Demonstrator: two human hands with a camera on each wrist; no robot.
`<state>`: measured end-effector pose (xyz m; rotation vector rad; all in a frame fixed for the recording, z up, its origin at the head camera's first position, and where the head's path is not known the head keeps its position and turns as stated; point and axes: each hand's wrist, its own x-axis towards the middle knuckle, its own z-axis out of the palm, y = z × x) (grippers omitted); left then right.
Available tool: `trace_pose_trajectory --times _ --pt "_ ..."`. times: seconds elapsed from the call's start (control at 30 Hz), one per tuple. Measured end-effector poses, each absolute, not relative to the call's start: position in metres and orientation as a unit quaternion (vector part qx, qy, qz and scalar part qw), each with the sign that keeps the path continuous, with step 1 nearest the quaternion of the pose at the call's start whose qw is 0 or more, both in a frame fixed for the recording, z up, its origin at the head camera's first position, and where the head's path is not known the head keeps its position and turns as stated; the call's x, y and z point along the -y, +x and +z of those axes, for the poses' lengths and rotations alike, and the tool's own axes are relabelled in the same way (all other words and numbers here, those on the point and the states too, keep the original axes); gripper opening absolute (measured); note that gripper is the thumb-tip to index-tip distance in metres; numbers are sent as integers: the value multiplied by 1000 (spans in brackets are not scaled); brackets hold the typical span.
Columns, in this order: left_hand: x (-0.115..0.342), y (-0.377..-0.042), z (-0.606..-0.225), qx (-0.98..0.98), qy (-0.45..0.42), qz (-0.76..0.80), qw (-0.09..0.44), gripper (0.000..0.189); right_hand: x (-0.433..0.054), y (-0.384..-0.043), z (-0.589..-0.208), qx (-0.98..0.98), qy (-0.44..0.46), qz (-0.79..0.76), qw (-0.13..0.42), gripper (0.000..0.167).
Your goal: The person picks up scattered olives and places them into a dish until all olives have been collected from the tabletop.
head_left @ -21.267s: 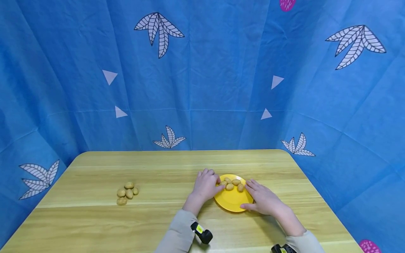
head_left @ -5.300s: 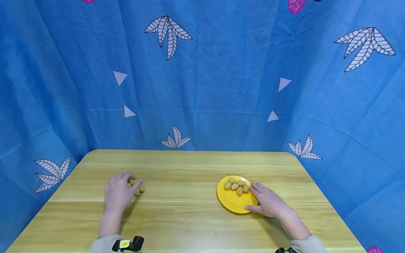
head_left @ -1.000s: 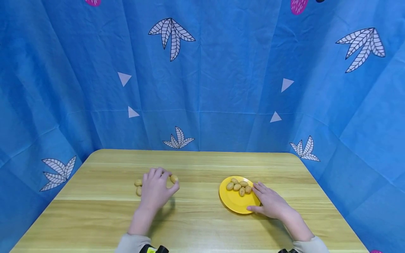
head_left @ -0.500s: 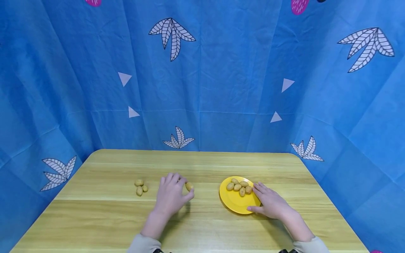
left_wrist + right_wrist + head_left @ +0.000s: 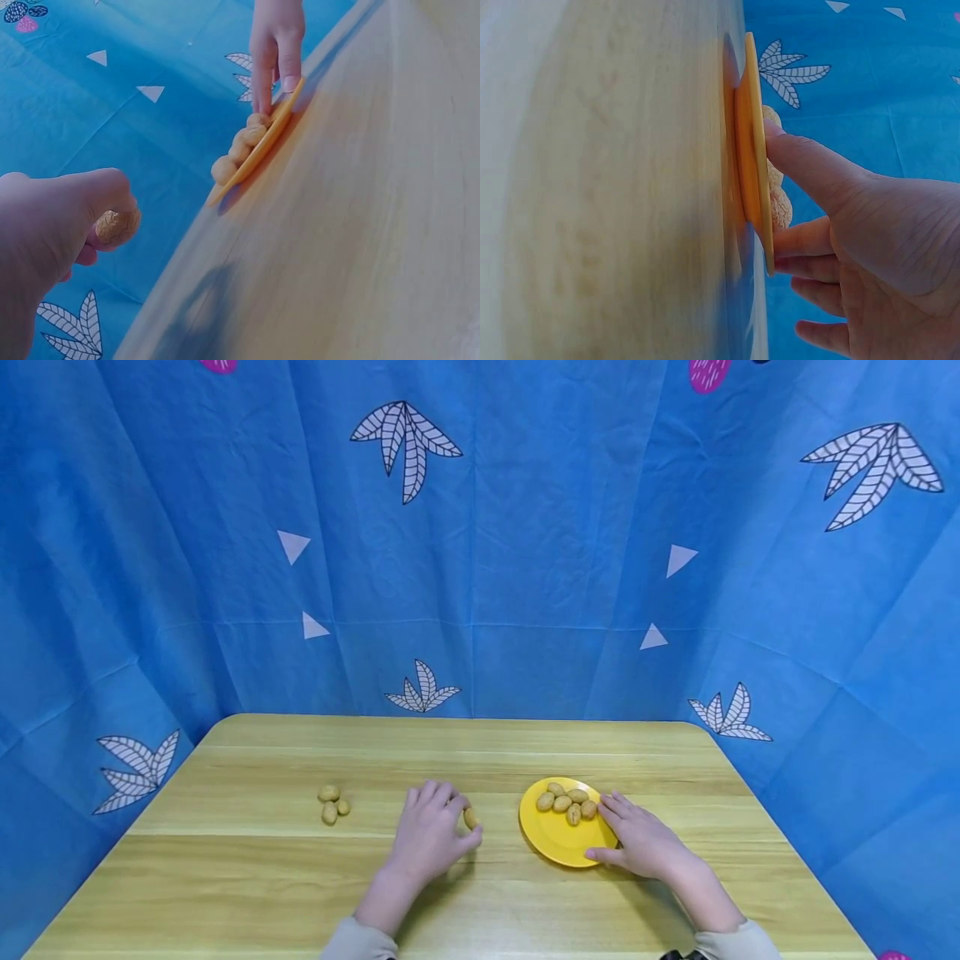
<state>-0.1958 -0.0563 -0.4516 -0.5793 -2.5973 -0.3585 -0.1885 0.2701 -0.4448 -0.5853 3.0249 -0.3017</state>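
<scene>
Left hand [image 5: 429, 833]: thumb and fingers pinch one tan piece [image 5: 471, 818]
Held piece: above the table [image 5: 262, 877], left of the plate [image 5: 557, 845], apart from it
Right hand [image 5: 647, 843]: thumb and fingers spread, touching the plate's right rim
On plate: six pieces [image 5: 562, 804], bunched toward the far side
Table's left: three pieces [image 5: 329, 813] close together

Yellow plate [image 5: 558, 845]; tan pieces [image 5: 562, 804]; blue curtain [image 5: 540, 527], white leaf prints [image 5: 411, 439].
</scene>
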Motion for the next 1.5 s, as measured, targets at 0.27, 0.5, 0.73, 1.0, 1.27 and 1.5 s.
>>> trace_pose_trajectory --times 0.27,0.5,0.73,1.0,1.27,1.5 --pt "46 -196 -454 938 -228 -123 230 32 -270 -190 -446 -977 -188 -98 31 84" --pt "33 -201 -452 930 -249 -113 245 32 -270 -191 -445 -977 -186 -99 33 84" --pt "20 -208 -447 932 -253 -118 230 32 -269 -192 -444 -978 -184 -97 32 84" --pt "6 -212 -448 938 -252 -123 203 35 -270 -193 -445 -977 -186 -96 34 85" --pt "-10 -215 -455 937 -255 -147 187 36 -271 -192 -448 -978 -183 -97 34 86" --pt "-22 -219 -462 942 -244 -161 167 36 -272 -193 -449 -979 -177 -99 30 86"
